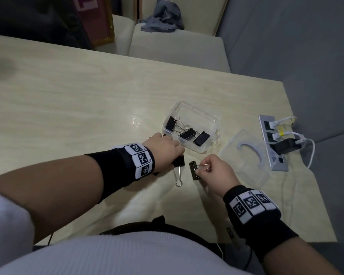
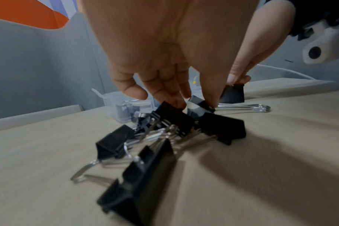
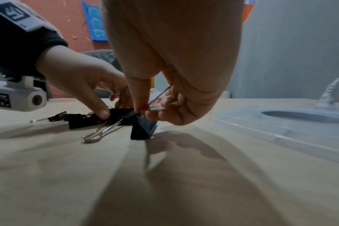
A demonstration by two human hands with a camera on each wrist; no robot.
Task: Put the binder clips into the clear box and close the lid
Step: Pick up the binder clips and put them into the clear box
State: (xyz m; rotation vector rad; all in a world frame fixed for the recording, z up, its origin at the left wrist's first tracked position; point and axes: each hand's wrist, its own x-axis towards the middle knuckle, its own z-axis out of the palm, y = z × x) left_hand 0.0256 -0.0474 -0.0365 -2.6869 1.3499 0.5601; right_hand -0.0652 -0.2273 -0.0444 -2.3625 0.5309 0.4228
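The clear box (image 1: pixel 197 110) stands open on the table, three black binder clips (image 1: pixel 187 133) inside it. Its clear lid (image 1: pixel 246 167) lies flat to the right. My left hand (image 1: pixel 168 150) reaches down just in front of the box and pinches one clip (image 2: pixel 198 103) from a pile of several black clips (image 2: pixel 149 175). That clip's wire handles (image 1: pixel 178 177) point toward me. My right hand (image 1: pixel 202 168) pinches the wire handle of another black clip (image 3: pixel 143 126), which stands on the table beside the left hand.
A silver socket panel (image 1: pixel 274 161) with white cables (image 1: pixel 310 153) and a black plug (image 1: pixel 286 145) sits at the table's right edge, just beyond the lid. Beige chairs (image 1: pixel 177 46) stand behind the table, a grey cloth on one.
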